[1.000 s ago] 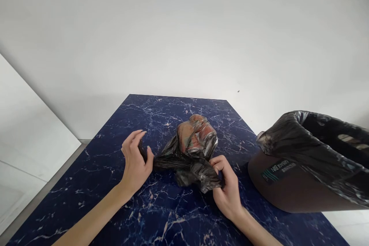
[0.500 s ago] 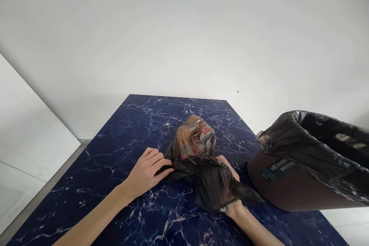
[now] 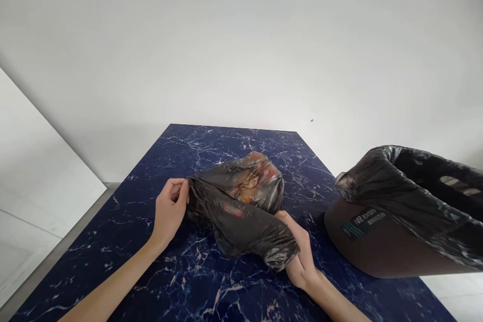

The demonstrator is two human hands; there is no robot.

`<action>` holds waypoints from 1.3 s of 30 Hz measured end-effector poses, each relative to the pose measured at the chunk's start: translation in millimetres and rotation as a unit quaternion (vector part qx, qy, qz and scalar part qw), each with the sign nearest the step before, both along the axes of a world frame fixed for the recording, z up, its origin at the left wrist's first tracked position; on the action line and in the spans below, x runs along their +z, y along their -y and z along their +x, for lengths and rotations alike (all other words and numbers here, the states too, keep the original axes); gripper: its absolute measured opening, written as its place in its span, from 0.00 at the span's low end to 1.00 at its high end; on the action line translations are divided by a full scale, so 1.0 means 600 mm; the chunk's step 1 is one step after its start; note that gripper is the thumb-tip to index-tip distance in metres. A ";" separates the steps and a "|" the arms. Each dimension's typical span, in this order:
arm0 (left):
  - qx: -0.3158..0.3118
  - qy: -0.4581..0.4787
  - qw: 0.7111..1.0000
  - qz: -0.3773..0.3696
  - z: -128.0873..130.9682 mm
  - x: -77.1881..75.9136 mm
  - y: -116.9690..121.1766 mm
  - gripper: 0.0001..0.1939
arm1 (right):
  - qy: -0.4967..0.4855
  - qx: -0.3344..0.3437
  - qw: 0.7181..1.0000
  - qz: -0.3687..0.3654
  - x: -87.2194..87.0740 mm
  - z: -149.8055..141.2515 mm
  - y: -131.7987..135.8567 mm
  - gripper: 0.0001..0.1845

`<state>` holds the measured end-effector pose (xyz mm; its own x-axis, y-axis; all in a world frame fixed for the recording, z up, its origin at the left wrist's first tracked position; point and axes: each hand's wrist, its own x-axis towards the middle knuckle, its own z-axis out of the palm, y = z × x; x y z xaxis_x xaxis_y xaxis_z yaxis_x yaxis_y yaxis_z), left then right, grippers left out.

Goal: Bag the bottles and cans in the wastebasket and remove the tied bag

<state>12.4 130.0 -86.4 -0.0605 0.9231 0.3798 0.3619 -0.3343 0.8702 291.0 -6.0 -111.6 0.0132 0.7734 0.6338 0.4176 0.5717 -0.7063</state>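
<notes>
A thin black garbage bag (image 3: 245, 226) lies in the middle of the table, with colourful contents showing through its stretched plastic. The contents are too veiled to name. At the bag's left edge my left hand (image 3: 170, 207) pinches the plastic between thumb and fingers. My right hand (image 3: 300, 251) is closed on the bunched right side of the bag, some of its fingers hidden by the plastic. Between the two hands the near part of the bag is spread out in folds.
A brown garbage bin (image 3: 400, 241) lined with a black bag stands at the table's right edge; its label reads "garbage bin". The blue marble-patterned table (image 3: 226, 292) meets a white wall (image 3: 241, 45). White panels (image 3: 33, 171) are on the left.
My left hand has moved left and away from me, drawing the bag's edge out. The plastic has slid off my right hand, which now grips the bag's side.
</notes>
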 end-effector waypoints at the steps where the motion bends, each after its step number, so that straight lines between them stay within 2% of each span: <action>1: 0.009 0.007 1.000 -0.004 -0.003 0.001 -0.004 0.17 | 0.010 0.003 1.000 0.006 0.002 0.000 0.000 0.20; 4: 0.027 0.011 1.000 -0.003 -0.015 0.000 -0.017 0.15 | 0.043 0.009 0.999 0.026 0.006 -0.001 -0.001 0.22; 6: 0.046 0.003 0.998 0.032 -0.022 -0.002 -0.024 0.13 | 0.066 0.020 0.996 0.049 0.007 -0.001 -0.002 0.21; 8: 0.076 -0.031 0.989 0.121 -0.026 -0.001 -0.024 0.10 | 0.087 0.033 0.993 0.075 0.009 -0.003 -0.004 0.21; 10: 0.087 -0.093 0.959 0.254 -0.025 0.001 -0.013 0.10 | 0.099 0.036 0.991 0.088 0.010 -0.004 -0.005 0.21; 11: 0.066 -0.134 0.938 0.314 -0.022 0.003 -0.001 0.10 | 0.100 0.034 0.990 0.088 0.011 -0.005 -0.005 0.21; 13: -0.032 -0.212 0.891 0.399 -0.010 0.007 0.030 0.09 | 0.097 0.025 0.991 0.085 0.013 -0.008 -0.004 0.22; 16: -0.228 -0.287 0.824 0.433 0.015 0.012 0.086 0.11 | 0.084 0.014 0.993 0.080 0.017 -0.012 -0.003 0.23; 18: -0.286 -0.296 0.804 0.428 0.031 0.013 0.113 0.13 | 0.073 0.015 0.994 0.081 0.019 -0.014 -0.002 0.23; 20: -0.287 -0.307 0.807 0.415 0.039 0.011 0.126 0.16 | 0.066 0.026 0.994 0.082 0.020 -0.016 -0.002 0.22; 22: -0.253 -0.335 0.814 0.400 0.040 0.008 0.124 0.22 | 0.063 0.040 0.994 0.081 0.019 -0.018 0.000 0.22; 25: -0.170 -0.375 0.833 0.370 0.034 0.003 0.110 0.29 | 0.063 0.055 0.994 0.072 0.019 -0.020 0.004 0.21; 28: -0.087 -0.385 0.859 0.326 0.030 0.000 0.095 0.32 | 0.075 0.071 0.993 0.061 0.018 -0.024 0.007 0.22; 30: -0.046 -0.356 0.882 0.306 0.027 0.001 0.087 0.31 | 0.084 0.084 0.991 0.064 0.017 -0.027 0.008 0.22; 34: 0.012 -0.204 0.933 0.296 0.015 0.011 0.072 0.22 | 0.092 0.089 0.988 0.085 0.022 -0.031 0.008 0.21; 37: -0.011 -0.184 0.952 0.246 0.005 0.019 0.069 0.12 | 0.075 0.083 0.991 0.072 0.026 -0.028 0.011 0.25; 39: -0.058 -0.207 0.944 0.249 0.003 0.021 0.072 0.11 | 0.038 0.076 0.996 0.015 0.015 -0.022 0.016 0.29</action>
<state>14.2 86.6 -73.7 0.2793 0.6153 0.7372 0.5726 -0.7230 0.3865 278.0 -15.6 -102.3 -0.1511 0.7432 0.6518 0.3769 0.6528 -0.6571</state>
